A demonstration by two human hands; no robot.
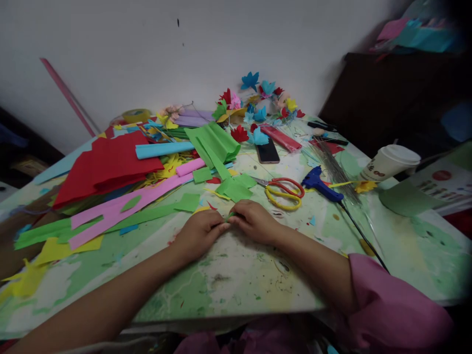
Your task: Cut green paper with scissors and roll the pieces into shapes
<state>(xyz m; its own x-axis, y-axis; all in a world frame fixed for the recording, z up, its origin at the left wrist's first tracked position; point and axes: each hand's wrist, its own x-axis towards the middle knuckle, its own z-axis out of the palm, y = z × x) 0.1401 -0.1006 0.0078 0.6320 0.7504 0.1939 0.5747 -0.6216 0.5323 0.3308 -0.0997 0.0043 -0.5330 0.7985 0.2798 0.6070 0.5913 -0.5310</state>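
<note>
My left hand point(201, 233) and my right hand point(255, 221) meet fingertip to fingertip low over the table. Both are closed in a pinch on a small piece of green paper point(231, 215), most of it hidden by the fingers. Just beyond them lie cut green paper squares point(236, 187). Scissors point(283, 193) with one red and one yellow handle rest on the table past my right hand. To their right is a blue glue gun point(320, 183) with a black cord.
Red paper sheets point(110, 164), pink strips point(140, 201) and green strips point(155, 212) crowd the left. Behind are a green paper roll point(214, 142), a phone point(268, 152) and paper flowers point(260, 114). Wires point(334, 162) and a lidded cup point(391, 161) stand right.
</note>
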